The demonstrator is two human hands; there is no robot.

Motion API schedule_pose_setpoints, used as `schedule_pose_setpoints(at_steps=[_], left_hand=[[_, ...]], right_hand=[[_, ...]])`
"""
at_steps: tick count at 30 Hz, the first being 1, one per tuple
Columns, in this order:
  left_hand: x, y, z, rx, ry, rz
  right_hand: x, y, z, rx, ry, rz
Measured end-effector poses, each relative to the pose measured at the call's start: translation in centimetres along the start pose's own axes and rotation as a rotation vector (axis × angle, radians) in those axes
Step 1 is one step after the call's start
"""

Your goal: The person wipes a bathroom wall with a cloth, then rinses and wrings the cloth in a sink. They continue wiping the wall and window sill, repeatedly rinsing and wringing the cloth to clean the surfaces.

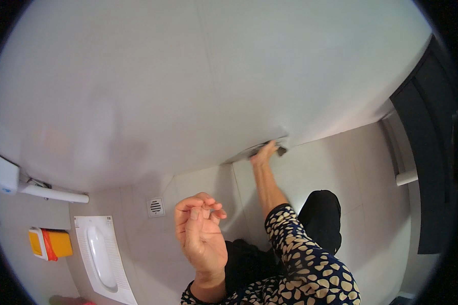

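Note:
My right hand [263, 152] reaches down to the foot of the pale wall [188, 86], where the wall meets the tiled floor [336, 173]. Under its fingers is a dark grey, crumpled piece that looks like a cloth [282, 151], pressed against the wall's lower edge. Part of that piece is hidden by the hand. My left hand [201, 234] is raised in front of me, palm up, fingers loosely curled and nothing in it. It touches neither wall nor floor.
At the left lie a white squat toilet [101, 254] and a square floor drain [156, 207]. A yellow and white bin [53, 244] stands beyond the toilet, below a white pipe [56, 193]. A dark door [427, 137] curves along the right side.

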State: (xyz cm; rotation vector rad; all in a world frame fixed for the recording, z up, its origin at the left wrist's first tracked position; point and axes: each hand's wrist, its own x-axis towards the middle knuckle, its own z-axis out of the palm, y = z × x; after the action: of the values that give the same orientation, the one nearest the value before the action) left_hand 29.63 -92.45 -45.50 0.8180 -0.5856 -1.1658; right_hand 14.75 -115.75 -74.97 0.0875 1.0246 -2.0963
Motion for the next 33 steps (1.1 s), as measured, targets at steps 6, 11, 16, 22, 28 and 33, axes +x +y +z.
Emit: schedule_pose_setpoints(at_steps=[6, 11, 16, 22, 28, 33], left_hand=[[0.0, -0.2, 0.2, 0.002, 0.01, -0.004], [0.2, -0.2, 0.2, 0.025, 0.005, 0.0], [-0.2, -0.7, 1.1, 0.063, -0.005, -0.011], [0.3, -1.5, 0.7, 0.066, -0.019, -0.043], [0.4, -0.9, 1.1, 0.049, -0.078, -0.089], [-0.5, 1.4, 2.4, 0.085, -0.121, -0.158]], right_hand=[[-8.8, 3.6, 1.9, 0.215, -0.144, 0.831], [-10.0, -2.4, 4.2, 0.335, -0.138, 0.852], [-11.1, -6.4, 7.1, 0.309, -0.196, 0.62], [-13.9, -14.1, 11.8, 0.289, -0.251, 0.49], [-12.3, -21.6, 11.5, 0.196, -0.227, 0.085], [-17.0, -23.2, 15.8, -0.062, -0.462, -0.627]])
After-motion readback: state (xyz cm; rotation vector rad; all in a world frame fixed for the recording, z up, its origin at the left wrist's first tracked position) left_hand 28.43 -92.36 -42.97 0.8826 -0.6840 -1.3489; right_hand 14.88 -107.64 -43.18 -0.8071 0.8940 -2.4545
